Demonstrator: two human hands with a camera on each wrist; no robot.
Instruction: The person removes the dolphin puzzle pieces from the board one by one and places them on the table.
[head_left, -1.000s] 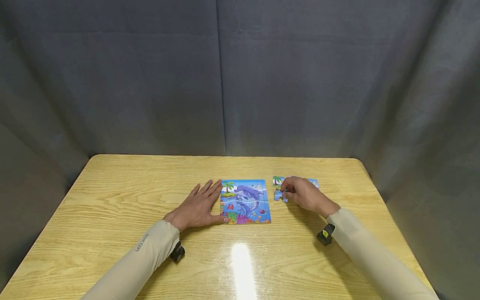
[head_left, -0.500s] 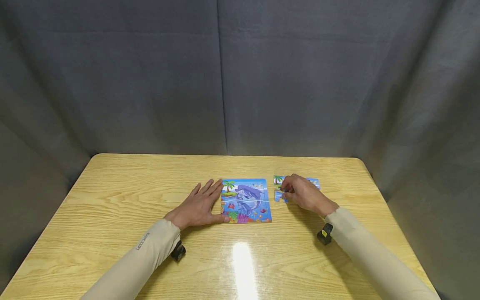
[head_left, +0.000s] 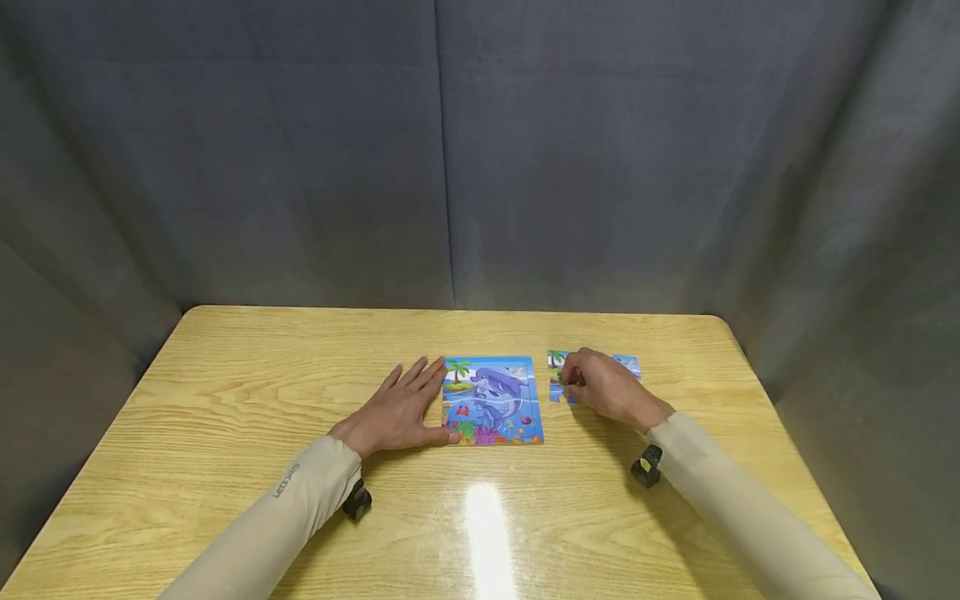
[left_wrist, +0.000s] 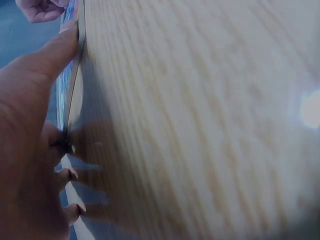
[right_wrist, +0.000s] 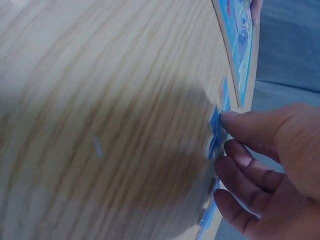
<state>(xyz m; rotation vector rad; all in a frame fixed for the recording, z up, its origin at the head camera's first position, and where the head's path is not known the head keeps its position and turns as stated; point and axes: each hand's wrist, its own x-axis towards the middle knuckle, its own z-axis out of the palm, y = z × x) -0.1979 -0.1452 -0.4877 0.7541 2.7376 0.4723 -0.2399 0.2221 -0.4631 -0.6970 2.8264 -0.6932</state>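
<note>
In the head view a square dolphin jigsaw puzzle [head_left: 491, 400] lies flat on the table. My left hand [head_left: 397, 414] rests beside its left edge, fingers spread, the thumb on the lower left corner. In the left wrist view that thumb [left_wrist: 57, 50] lies along the puzzle's edge. My right hand [head_left: 603, 385] is over a small group of loose puzzle pieces to the right of the puzzle. In the right wrist view its thumb and fingers pinch a blue puzzle piece [right_wrist: 215, 132], which looks tilted. A palm-tree piece [head_left: 556, 359] shows beside the fingers; the hand hides part of the group.
Another loose piece [head_left: 627, 364] lies behind the right hand. The wooden table [head_left: 247, 358] has a bright glare spot near the front. Grey curtains [head_left: 315, 167] hang behind the table and along both sides.
The right hand's fingers shift slightly over the loose pieces, and the lower piece beneath them shows less now. The left hand and the puzzle stay in place.
</note>
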